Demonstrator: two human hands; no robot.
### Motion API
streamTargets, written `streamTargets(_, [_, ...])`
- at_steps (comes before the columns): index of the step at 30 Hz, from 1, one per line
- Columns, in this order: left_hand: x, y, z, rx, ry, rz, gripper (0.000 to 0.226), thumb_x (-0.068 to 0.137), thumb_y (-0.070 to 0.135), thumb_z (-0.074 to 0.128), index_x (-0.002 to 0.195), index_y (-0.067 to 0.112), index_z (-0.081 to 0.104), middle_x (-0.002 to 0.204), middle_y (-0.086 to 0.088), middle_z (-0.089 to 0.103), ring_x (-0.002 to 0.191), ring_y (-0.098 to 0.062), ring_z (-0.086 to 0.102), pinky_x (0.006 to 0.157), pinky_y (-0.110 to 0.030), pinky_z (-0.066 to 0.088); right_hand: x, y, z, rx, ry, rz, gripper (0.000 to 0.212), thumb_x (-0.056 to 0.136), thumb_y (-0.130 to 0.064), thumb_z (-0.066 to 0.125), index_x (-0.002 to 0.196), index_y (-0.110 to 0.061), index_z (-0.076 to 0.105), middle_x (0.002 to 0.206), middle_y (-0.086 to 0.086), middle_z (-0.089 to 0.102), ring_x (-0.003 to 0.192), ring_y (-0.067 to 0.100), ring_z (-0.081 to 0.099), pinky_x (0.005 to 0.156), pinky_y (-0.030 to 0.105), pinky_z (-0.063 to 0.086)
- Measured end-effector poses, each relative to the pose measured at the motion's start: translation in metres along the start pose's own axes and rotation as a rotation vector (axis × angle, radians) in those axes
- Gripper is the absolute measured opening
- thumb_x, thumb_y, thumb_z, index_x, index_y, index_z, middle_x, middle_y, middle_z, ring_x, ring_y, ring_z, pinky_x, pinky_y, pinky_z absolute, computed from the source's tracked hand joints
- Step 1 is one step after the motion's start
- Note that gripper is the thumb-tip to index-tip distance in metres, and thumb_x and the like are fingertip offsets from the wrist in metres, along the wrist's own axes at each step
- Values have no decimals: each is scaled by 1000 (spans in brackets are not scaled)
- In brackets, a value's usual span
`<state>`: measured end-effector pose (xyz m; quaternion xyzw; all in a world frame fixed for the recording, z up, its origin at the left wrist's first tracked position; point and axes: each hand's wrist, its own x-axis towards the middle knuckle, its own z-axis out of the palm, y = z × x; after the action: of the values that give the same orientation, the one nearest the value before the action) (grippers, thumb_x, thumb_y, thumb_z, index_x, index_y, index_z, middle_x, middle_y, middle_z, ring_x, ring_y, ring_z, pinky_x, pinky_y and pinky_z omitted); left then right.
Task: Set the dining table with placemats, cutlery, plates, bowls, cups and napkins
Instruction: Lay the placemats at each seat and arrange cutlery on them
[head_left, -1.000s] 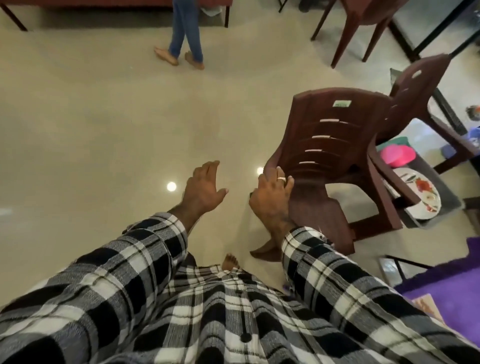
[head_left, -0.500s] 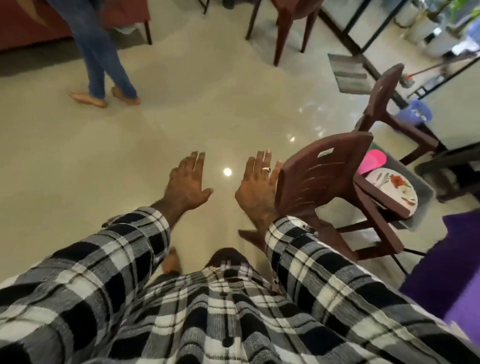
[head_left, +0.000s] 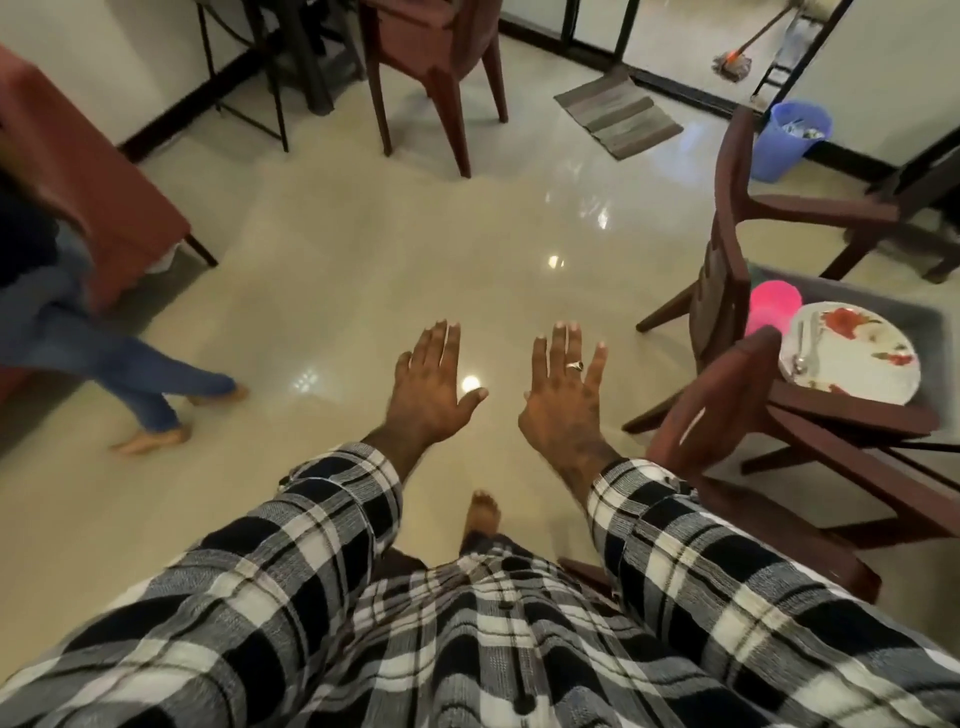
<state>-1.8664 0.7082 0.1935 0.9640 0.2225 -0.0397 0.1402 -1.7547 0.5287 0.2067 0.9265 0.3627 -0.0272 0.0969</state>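
Both hands (head_left: 434, 387) (head_left: 563, 395) flat, spread, empty.

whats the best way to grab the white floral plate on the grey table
Take the white floral plate by its bare far-right rim, probably with the right hand, coming from above. It lies flat; cutlery rests on its left side, and the brown chair's armrest crosses its near edge.

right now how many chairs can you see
3: one chair beside the right hand, one chair behind it by the plate's table, one chair at top centre. More may be out of frame.
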Motion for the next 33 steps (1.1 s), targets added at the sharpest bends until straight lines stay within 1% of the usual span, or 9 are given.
streamTargets(4, [75, 3, -21, 9, -8, 69, 99, 101, 76, 36, 170, 15, -3, 178, -9, 0, 164, -28, 3, 128, -57, 18, 55, 25, -16, 30, 2, 99, 88, 100, -46, 46, 167, -4, 7, 172, 29, -5, 159, 49, -10, 120, 74, 1])
streamTargets(8, [160, 7, -28, 36, -37, 204, 98, 102, 76, 35, 170, 17, -2, 178, -8, 0, 164, -27, 1, 129, -59, 15, 117, 46, -19, 97, 5, 229, 89, 100, -48, 47, 168, -8, 4, 173, 27, -5, 159, 47, -11, 121, 74, -1])
streamTargets(12, [259, 10, -36, 52, -57, 360, 97, 101, 76, 32, 170, 17, -3, 178, -7, -4, 165, -26, -4, 130, -59, 9, 185, 62, -11, 134, 20, 334, 90, 99, -45, 50, 168, -8, 5, 173, 27, -4, 160, 46, -9, 121, 73, -1])
streamTargets(15, [334, 12, -42, 53, -56, 462, 96, 101, 76, 29, 170, 18, -4, 178, -6, -6, 164, -25, -7, 131, -57, 7, 237, 75, -12, 123, 1, 404, 88, 100, -42, 49, 168, -7, 5, 173, 27, -3, 160, 46, -8, 122, 72, 0])
streamTargets(20, [450, 16, -61, 76, -55, 623, 96, 101, 78, 27, 170, 16, 1, 178, -8, -2, 165, -26, -3, 130, -60, 10, 314, 103, -25, 100, -26, 553, 86, 100, -39, 46, 167, -6, 3, 172, 29, -6, 159, 48, -11, 121, 72, 1])
streamTargets(23, [515, 30, -74, 103, -73, 708, 96, 102, 78, 27, 170, 17, -2, 178, -7, -5, 165, -25, -5, 130, -59, 9, 355, 123, -33, 150, -11, 659, 85, 100, -38, 44, 167, -7, 2, 172, 29, -7, 159, 48, -11, 122, 73, -1])
streamTargets(29, [641, 79, -77, 94, -63, 838, 99, 101, 78, 32, 170, 16, 0, 179, -6, -4, 164, -23, -8, 130, -61, 11, 453, 180, -25, 209, 48, 716, 89, 100, -40, 46, 167, -8, -2, 172, 28, -11, 159, 47, -15, 122, 71, 1])
streamTargets(33, [742, 117, -82, 97, -33, 789, 99, 100, 78, 33, 170, 19, -6, 179, -5, -7, 164, -23, -10, 130, -60, 8, 542, 255, -18, 207, 84, 690, 87, 101, -40, 48, 168, -9, 2, 172, 27, -11, 159, 46, -15, 122, 71, -1])
